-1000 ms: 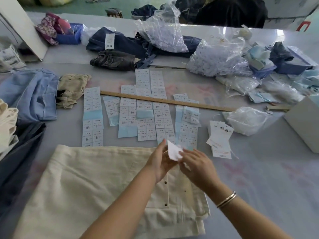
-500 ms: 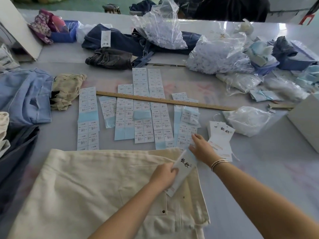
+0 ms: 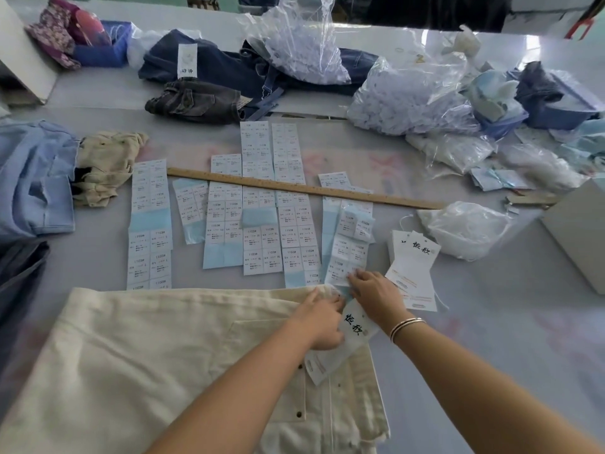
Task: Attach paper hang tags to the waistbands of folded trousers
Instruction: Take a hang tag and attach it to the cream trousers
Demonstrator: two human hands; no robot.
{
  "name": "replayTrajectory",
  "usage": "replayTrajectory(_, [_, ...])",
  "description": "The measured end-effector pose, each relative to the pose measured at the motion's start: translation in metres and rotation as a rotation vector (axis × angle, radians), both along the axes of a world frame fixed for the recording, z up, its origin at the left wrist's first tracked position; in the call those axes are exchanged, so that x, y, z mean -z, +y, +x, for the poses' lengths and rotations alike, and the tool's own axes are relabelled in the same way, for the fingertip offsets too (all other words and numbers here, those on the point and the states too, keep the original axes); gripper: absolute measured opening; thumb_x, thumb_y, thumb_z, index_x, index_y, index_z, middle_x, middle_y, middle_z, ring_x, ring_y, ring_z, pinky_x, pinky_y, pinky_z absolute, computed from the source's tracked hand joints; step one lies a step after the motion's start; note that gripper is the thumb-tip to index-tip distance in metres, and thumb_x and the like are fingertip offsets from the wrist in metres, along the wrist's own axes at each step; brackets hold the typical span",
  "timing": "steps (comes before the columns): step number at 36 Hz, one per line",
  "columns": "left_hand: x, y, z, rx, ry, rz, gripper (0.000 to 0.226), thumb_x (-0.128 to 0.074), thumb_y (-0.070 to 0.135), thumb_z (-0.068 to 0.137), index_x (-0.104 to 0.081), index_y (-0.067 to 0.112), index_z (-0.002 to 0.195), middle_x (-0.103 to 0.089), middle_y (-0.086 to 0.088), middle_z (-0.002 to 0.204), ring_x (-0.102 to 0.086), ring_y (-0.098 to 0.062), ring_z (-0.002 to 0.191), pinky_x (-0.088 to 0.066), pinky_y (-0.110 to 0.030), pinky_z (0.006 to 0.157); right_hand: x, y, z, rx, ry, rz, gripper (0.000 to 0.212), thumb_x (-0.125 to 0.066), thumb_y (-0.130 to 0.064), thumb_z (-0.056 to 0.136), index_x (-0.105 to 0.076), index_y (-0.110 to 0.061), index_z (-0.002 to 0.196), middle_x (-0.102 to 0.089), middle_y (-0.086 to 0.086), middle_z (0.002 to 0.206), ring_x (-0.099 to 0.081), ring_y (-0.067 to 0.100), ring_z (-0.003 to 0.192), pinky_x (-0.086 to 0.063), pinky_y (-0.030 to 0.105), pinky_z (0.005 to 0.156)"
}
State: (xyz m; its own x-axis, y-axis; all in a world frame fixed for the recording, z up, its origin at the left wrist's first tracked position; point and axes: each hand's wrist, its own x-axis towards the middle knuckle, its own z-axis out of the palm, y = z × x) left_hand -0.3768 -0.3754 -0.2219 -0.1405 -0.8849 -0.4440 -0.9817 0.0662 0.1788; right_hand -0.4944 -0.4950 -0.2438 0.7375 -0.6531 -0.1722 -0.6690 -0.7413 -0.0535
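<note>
Cream trousers [image 3: 157,365] lie folded nearest, the hang tag [image 3: 347,342] on their right waistband under the left hand [image 3: 322,322], fingers closed on it. Just beyond, right hand [image 3: 376,294] pinches a sticker sheet [image 3: 347,257]; farther right, spare tags [image 3: 414,267].

Both forearms are bare, no sleeves showing; thin silver bangles [image 3: 406,327] circle the wrist behind the right hand [image 3: 376,294].

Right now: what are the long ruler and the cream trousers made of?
Ruler: looks like bare wood, matt tan with printed tick marks along its edge; cannot rule out wood-look plastic.
Cream trousers: heavy woven cotton, likely twill or denim, matt; stitched seams, dark metal rivets and a frayed hem suggest it.
</note>
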Motion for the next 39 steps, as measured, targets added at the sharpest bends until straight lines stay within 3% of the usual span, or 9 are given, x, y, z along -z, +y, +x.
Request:
replayTrajectory(5, [-0.001, 0.002, -0.001, -0.048, 0.057, -0.008, 0.052, -0.036, 0.036, 0.094, -0.05, 0.012, 0.138, -0.027, -0.003, 0.158, -0.022, -0.024, 0.145, 0.0, -0.046, 0.119, 0.001, 0.001, -0.006, -0.104, -0.048, -0.114, 0.024, -0.042, -0.03, 0.099, -0.062, -0.02, 0.106, -0.063, -0.001, 0.107, -0.058, 0.021, 0.092, -0.045, 0.028, 0.073])
replayTrajectory(11, [0.003, 0.004, 0.001, -0.098, 0.136, 0.0, 0.059, -0.037, 0.036, 0.095, -0.029, 0.022, 0.151, -0.021, 0.004, 0.16, -0.012, -0.012, 0.148, 0.007, -0.042, 0.119, -0.007, 0.004, 0.003, 0.129, -0.161, 0.043, 0.024, -0.054, -0.03, 0.092, -0.073, -0.017, 0.086, -0.066, -0.003, 0.093, -0.058, 0.019, 0.089, -0.041, 0.025, 0.066])
replayTrajectory(14, [0.004, 0.003, 0.002, -0.101, 0.124, 0.014, 0.058, -0.037, 0.037, 0.095, -0.03, 0.022, 0.151, -0.02, 0.006, 0.16, -0.012, -0.01, 0.148, 0.007, -0.041, 0.118, -0.017, -0.001, 0.01, 0.278, -0.203, 0.218, 0.016, -0.063, -0.026, 0.087, -0.075, -0.016, 0.089, -0.068, 0.002, 0.094, -0.061, 0.021, 0.086, -0.051, 0.032, 0.073])
replayTrajectory(16, [0.006, 0.003, 0.003, -0.098, 0.103, 0.021, 0.058, -0.036, 0.039, 0.096, -0.031, 0.02, 0.151, -0.016, 0.007, 0.161, -0.011, -0.01, 0.148, 0.007, -0.039, 0.118, -0.022, -0.008, 0.014, 0.314, -0.174, 0.296, 0.014, -0.068, -0.024, 0.083, -0.075, -0.015, 0.09, -0.07, 0.004, 0.096, -0.06, 0.017, 0.081, -0.05, 0.028, 0.075])
replayTrajectory(26, [0.004, 0.003, 0.004, -0.107, 0.108, 0.052, 0.056, -0.038, 0.037, 0.096, -0.041, 0.01, 0.144, -0.012, 0.007, 0.161, -0.007, -0.007, 0.148, 0.007, -0.037, 0.119, -0.031, -0.016, 0.023, 0.395, -0.129, 0.438, 0.007, -0.075, -0.015, 0.076, -0.074, -0.011, 0.082, -0.07, 0.006, 0.097, -0.062, 0.017, 0.083, -0.054, 0.028, 0.076])
replayTrajectory(30, [0.004, 0.002, 0.003, -0.114, 0.115, 0.05, 0.061, -0.038, 0.037, 0.096, -0.028, 0.015, 0.152, -0.015, 0.006, 0.161, -0.008, -0.008, 0.148, 0.007, -0.037, 0.118, -0.032, -0.02, 0.022, 0.521, -0.178, 0.618, 0.011, -0.079, -0.014, 0.072, -0.068, -0.014, 0.07, -0.069, 0.005, 0.096, -0.061, 0.017, 0.085, -0.051, 0.025, 0.075])
replayTrajectory(32, [0.004, 0.002, 0.003, -0.117, 0.121, 0.048, 0.064, -0.038, 0.037, 0.095, -0.019, 0.018, 0.154, -0.015, 0.006, 0.161, -0.008, -0.008, 0.148, 0.007, -0.038, 0.119, -0.032, -0.023, 0.021, 0.613, -0.22, 0.733, 0.013, -0.08, -0.014, 0.072, -0.07, -0.01, 0.08, -0.068, 0.006, 0.096, -0.061, 0.018, 0.087, -0.05, 0.026, 0.075])
replayTrajectory(35, [0.004, 0.001, 0.003, -0.125, 0.134, 0.043, 0.064, -0.038, 0.036, 0.095, -0.018, 0.021, 0.154, -0.016, 0.007, 0.161, -0.008, -0.008, 0.148, 0.006, -0.039, 0.119, -0.032, -0.024, 0.018, 0.684, -0.253, 0.802, 0.026, -0.08, -0.016, 0.072, -0.071, -0.005, 0.093, -0.067, 0.006, 0.093, -0.06, 0.016, 0.08, -0.047, 0.024, 0.066])
replayTrajectory(39, [0.006, 0.001, 0.004, -0.119, 0.139, 0.033, 0.062, -0.038, 0.037, 0.095, -0.025, 0.02, 0.153, -0.02, 0.007, 0.16, -0.01, -0.008, 0.148, 0.007, -0.039, 0.118, -0.037, -0.026, 0.018, 0.842, -0.416, 0.875, 0.02, -0.078, -0.015, 0.075, -0.066, -0.007, 0.09, -0.064, 0.004, 0.084, -0.055, 0.014, 0.069, -0.04, 0.02, 0.051])
